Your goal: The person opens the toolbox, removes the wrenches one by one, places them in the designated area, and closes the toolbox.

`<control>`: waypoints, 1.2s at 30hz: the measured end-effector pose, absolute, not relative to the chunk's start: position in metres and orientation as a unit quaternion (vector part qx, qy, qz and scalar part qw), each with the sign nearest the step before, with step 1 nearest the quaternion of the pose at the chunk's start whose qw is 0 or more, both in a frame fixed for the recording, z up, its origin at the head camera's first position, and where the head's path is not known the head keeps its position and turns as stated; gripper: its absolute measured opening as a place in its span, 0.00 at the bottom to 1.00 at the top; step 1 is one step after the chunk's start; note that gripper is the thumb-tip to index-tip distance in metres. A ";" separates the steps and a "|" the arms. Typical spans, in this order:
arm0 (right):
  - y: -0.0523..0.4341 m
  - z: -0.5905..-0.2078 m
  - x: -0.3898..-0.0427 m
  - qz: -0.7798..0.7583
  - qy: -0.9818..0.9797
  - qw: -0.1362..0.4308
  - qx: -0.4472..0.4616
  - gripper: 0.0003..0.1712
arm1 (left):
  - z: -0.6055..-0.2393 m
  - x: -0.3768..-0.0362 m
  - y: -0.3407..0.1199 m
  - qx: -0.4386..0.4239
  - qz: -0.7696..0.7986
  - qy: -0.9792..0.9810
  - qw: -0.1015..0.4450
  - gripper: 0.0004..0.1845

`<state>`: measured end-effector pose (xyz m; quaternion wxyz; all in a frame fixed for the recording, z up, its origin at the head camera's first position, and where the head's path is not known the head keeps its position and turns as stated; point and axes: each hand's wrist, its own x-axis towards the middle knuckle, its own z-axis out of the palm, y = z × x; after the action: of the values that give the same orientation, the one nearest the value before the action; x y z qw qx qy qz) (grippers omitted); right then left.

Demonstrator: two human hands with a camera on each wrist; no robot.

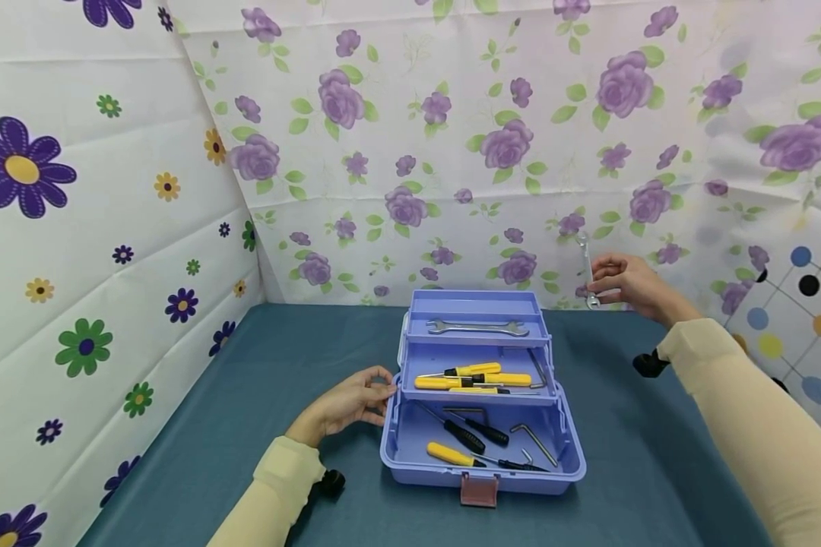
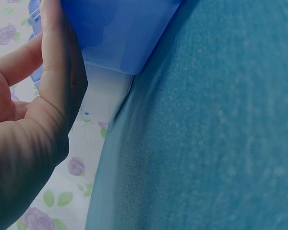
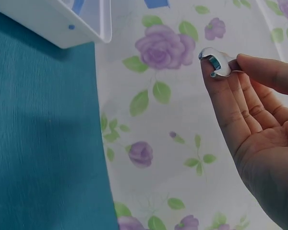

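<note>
An open light-blue toolbox with tiered trays stands on the teal table. Its top tray holds a silver spanner. The middle tray carries yellow-handled screwdrivers, and the bottom holds more screwdrivers and hex keys. My left hand rests with straight fingers against the box's left side. My right hand is raised at the back right and pinches a small silver wrench upright, its open end showing between thumb and fingers.
Flower-patterned sheets wall in the table on the left, back and right. A brown latch hangs at the box's front. Bare teal surface lies left and right of the box.
</note>
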<state>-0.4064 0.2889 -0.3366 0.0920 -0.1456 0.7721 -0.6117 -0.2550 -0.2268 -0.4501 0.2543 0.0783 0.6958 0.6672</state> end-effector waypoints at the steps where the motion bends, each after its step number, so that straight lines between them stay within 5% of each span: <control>1: 0.291 -0.337 -0.406 -0.611 0.774 0.091 -0.144 0.09 | -0.450 -0.255 -0.227 0.078 0.667 0.696 0.254 0.14; 36: 0.356 -0.362 -0.403 -0.570 0.808 0.100 -0.111 0.12 | -0.451 -0.255 -0.227 0.079 0.665 0.697 0.255 0.13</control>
<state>-0.4031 0.3560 -0.3619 0.0997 -0.1108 0.8082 -0.5697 -0.2554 -0.2271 -0.4506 0.2551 0.0793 0.6971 0.6654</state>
